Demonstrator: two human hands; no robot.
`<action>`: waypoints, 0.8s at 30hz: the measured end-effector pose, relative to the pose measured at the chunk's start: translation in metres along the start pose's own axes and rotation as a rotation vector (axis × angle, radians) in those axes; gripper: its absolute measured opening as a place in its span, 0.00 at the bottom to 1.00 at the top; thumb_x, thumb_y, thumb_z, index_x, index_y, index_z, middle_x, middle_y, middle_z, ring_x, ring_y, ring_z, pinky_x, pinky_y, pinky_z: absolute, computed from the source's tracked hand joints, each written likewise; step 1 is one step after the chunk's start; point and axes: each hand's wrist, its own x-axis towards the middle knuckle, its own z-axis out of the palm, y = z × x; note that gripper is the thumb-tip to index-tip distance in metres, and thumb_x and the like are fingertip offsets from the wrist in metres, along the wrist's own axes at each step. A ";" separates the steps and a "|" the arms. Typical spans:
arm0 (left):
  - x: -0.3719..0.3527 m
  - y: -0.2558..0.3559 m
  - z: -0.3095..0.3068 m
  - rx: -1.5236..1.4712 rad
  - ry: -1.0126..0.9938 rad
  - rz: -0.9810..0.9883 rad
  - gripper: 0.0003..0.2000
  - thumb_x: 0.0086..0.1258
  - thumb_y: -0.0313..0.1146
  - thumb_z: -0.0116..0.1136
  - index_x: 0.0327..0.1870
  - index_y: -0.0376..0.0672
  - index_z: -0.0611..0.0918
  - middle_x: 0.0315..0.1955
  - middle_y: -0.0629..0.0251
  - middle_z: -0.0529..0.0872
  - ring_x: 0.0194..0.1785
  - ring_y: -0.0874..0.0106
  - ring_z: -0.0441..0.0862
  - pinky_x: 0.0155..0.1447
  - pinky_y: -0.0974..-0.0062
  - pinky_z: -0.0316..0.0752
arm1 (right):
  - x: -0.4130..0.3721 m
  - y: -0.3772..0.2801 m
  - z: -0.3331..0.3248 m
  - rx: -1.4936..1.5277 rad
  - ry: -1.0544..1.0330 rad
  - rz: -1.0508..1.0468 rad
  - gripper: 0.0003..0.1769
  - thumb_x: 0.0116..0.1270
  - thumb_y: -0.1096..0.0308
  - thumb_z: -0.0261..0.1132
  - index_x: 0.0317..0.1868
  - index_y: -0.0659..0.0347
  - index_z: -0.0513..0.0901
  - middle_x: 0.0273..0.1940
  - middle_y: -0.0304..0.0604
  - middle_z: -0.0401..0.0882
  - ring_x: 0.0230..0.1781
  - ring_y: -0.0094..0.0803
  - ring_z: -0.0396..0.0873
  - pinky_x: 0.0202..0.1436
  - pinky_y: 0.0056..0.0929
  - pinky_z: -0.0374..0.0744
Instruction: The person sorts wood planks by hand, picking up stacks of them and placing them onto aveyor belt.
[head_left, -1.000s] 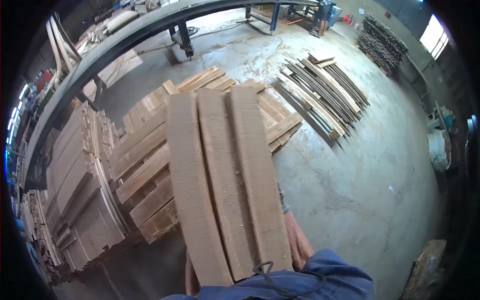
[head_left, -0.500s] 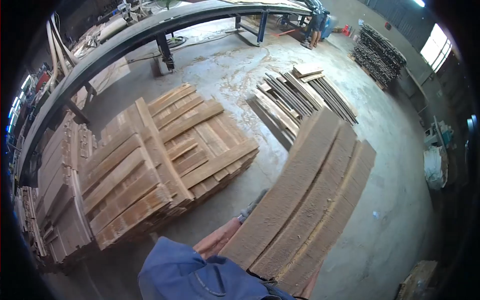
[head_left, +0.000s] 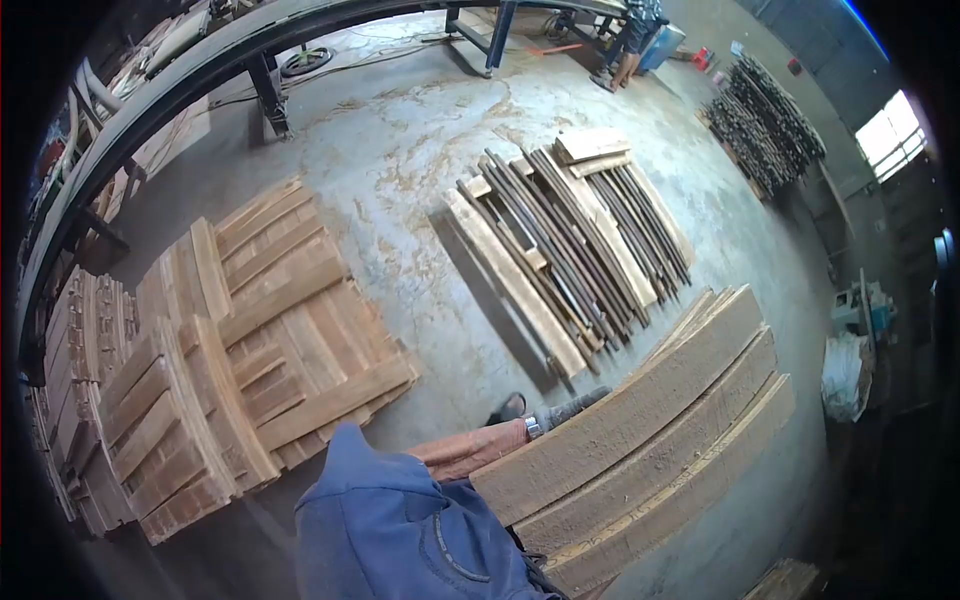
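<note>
I carry a stack of rough wooden planks (head_left: 650,410) in front of my body, with three boards side by side on top and more edges showing at the far end. Sawdust lies on them. My left hand (head_left: 572,408), in a dark grey glove with a watch (head_left: 532,427) at the wrist, holds the stack's left edge; its fingertips are hidden beneath the boards. My right hand is out of sight, under or behind the planks. The blue sleeve (head_left: 390,510) covers my upper left arm.
A low pile of planks (head_left: 300,330) lies to the left. Ahead on the floor is a rack of dark metal bars and timber (head_left: 570,240). A long table (head_left: 200,75) runs along the back, where another person (head_left: 632,45) stands. Bundled sticks (head_left: 765,130) are stacked at far right.
My view has turned and moved forward. The rack of bars appears nearer, the plank pile has shifted left, and the carried planks now point more to the right. A foot has come into view.
</note>
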 end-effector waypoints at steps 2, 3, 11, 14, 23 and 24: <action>0.048 0.021 -0.008 0.000 0.016 0.011 0.34 0.68 0.48 0.56 0.71 0.41 0.61 0.69 0.55 0.63 0.70 0.63 0.62 0.70 0.65 0.63 | 0.049 -0.042 0.022 -0.017 -0.044 -0.005 0.43 0.67 0.38 0.57 0.71 0.62 0.62 0.66 0.51 0.69 0.60 0.41 0.74 0.62 0.44 0.75; 0.074 0.035 -0.009 -0.007 0.025 0.027 0.34 0.68 0.48 0.56 0.71 0.41 0.61 0.69 0.55 0.62 0.70 0.64 0.62 0.70 0.65 0.63 | 0.073 -0.068 0.034 -0.030 -0.068 -0.016 0.43 0.67 0.38 0.57 0.71 0.62 0.62 0.66 0.51 0.69 0.60 0.41 0.74 0.62 0.44 0.75; 0.245 0.180 -0.068 -0.013 0.183 0.133 0.34 0.69 0.47 0.56 0.72 0.41 0.60 0.70 0.54 0.61 0.71 0.64 0.61 0.71 0.65 0.62 | 0.245 -0.299 0.190 -0.208 -0.370 -0.096 0.43 0.67 0.38 0.57 0.71 0.62 0.61 0.66 0.51 0.68 0.60 0.42 0.74 0.62 0.45 0.74; 0.283 0.250 -0.114 -0.026 0.247 0.168 0.35 0.69 0.46 0.57 0.72 0.41 0.60 0.70 0.54 0.60 0.71 0.64 0.60 0.71 0.65 0.61 | 0.285 -0.369 0.276 -0.265 -0.472 -0.122 0.44 0.67 0.38 0.57 0.71 0.62 0.61 0.66 0.51 0.68 0.60 0.42 0.74 0.62 0.45 0.74; 0.357 0.492 -0.344 -0.029 0.489 0.259 0.35 0.69 0.44 0.57 0.73 0.40 0.58 0.71 0.54 0.58 0.72 0.64 0.58 0.72 0.66 0.60 | 0.399 -0.496 0.563 -0.253 -0.545 -0.112 0.44 0.66 0.38 0.58 0.72 0.62 0.60 0.67 0.51 0.67 0.60 0.42 0.74 0.62 0.45 0.74; 0.356 0.517 -0.367 -0.024 0.529 0.254 0.35 0.69 0.44 0.57 0.73 0.40 0.58 0.71 0.54 0.58 0.72 0.64 0.58 0.72 0.66 0.59 | 0.407 -0.513 0.591 -0.239 -0.546 -0.113 0.44 0.66 0.38 0.58 0.72 0.62 0.60 0.67 0.51 0.67 0.60 0.42 0.74 0.62 0.45 0.74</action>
